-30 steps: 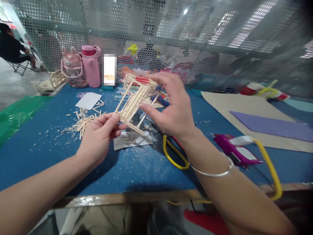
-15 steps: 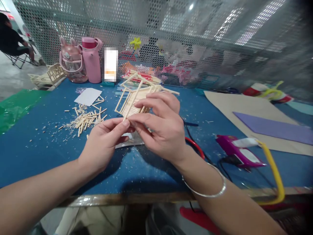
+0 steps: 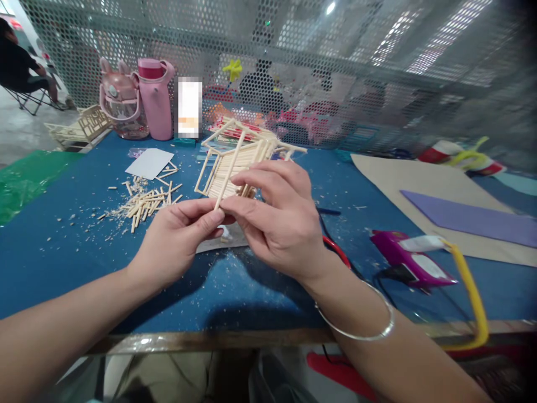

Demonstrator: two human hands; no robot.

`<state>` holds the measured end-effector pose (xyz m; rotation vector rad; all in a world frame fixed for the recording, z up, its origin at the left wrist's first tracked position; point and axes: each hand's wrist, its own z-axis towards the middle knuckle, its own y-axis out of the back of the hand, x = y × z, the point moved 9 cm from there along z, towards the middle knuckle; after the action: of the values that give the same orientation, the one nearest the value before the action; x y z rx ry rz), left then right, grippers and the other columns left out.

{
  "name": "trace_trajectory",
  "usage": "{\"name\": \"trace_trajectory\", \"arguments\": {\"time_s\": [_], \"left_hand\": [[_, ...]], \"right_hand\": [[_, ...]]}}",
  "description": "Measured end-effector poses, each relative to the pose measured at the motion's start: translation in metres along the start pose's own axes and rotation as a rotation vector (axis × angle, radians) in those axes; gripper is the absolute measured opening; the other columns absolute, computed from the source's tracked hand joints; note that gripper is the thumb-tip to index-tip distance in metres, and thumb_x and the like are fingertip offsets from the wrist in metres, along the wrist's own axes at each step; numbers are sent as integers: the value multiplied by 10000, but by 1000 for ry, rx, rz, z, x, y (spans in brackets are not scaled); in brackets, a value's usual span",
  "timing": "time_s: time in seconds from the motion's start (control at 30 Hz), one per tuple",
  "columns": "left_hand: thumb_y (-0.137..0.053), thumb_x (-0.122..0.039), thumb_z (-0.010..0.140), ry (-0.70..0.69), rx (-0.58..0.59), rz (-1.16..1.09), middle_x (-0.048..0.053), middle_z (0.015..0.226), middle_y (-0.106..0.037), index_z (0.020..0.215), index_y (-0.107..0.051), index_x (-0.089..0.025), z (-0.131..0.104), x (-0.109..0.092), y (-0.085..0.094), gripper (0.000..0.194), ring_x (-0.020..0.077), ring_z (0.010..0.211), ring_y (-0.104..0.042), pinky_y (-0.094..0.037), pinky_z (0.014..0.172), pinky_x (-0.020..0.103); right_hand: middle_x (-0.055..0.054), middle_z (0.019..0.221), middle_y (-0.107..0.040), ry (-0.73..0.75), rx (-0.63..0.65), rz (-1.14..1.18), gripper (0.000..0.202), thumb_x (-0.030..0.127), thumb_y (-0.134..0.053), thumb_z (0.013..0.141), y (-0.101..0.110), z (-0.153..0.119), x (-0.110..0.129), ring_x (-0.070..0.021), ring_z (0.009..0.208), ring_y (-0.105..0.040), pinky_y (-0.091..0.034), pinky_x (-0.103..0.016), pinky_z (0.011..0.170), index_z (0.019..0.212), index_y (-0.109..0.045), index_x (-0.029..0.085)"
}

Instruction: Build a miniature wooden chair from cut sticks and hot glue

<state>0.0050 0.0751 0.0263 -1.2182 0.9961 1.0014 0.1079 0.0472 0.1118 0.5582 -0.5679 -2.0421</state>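
Observation:
A small model made of thin wooden sticks (image 3: 237, 163) is held up above the table, tilted, with an open frame and a floor of sticks laid side by side. My left hand (image 3: 174, 238) pinches the near end of one long stick of the model between thumb and forefinger. Close against it, my right hand (image 3: 283, 221) is closed on the model's near right side, its thumb and forefinger meeting by the same stick end. Its other fingers are bent over the structure and hide part of it. Below the hands lies a pale sheet (image 3: 205, 245), partly covered.
Cut stick pieces (image 3: 146, 207) and crumbs lie left, beside white paper (image 3: 150, 163). A pink bottle (image 3: 156, 106), a clear jug (image 3: 125, 115) and a phone-like screen (image 3: 188, 106) stand behind. At right are a purple device (image 3: 413, 263), yellow tube (image 3: 472, 291) and purple sheet (image 3: 470, 218).
The model has tipped slightly in my hands, showing more of its right side. My right thumb and fingers have shifted a little at the stick's near end; my left hand still pinches it.

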Motion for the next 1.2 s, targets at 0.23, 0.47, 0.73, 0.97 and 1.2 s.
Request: {"name": "trace_trajectory", "arguments": {"time_s": [0.23,0.47,0.73,0.97,1.2], "left_hand": [[-691,-298,757,-15,-32,111,45,804,-742,866,-759,-206,0,-6,1,158,146,734,-652,-509,644,220],[-675,-306,768,-24,-39,152,46,784,-733,864,-754,-181,-3,-11,0,176,127,668,-632,-515,637,215],[-671,-295,780,-11,-47,74,38,749,-736,815,-748,-189,-4,-9,1,136,120,690,-653,-509,634,185],[-664,-274,792,-42,-22,47,40,810,-734,885,-754,-193,-3,-9,1,153,116,706,-630,-515,660,194],[-671,-313,785,-51,-17,103,22,804,-724,911,-755,-218,-4,-8,2,180,108,668,-604,-499,645,199]], "right_hand": [[-45,1023,-623,-48,92,-12,181,190,-496,877,-2,6,-1,-209,1033,-511,-362,-401,924,869,-670,235],[-28,903,-624,-39,32,-6,110,229,-528,872,0,6,-1,-181,920,-531,-379,-366,871,850,-635,223],[-41,755,-601,-35,-108,26,51,175,-599,752,16,4,-3,-185,763,-530,-407,-384,760,751,-646,196],[-14,751,-609,-48,-36,-20,107,212,-606,802,8,4,2,-163,740,-525,-385,-379,771,844,-704,216],[-18,758,-611,-162,21,63,105,219,-586,835,2,4,-2,-158,767,-534,-394,-340,757,810,-684,192]]}}
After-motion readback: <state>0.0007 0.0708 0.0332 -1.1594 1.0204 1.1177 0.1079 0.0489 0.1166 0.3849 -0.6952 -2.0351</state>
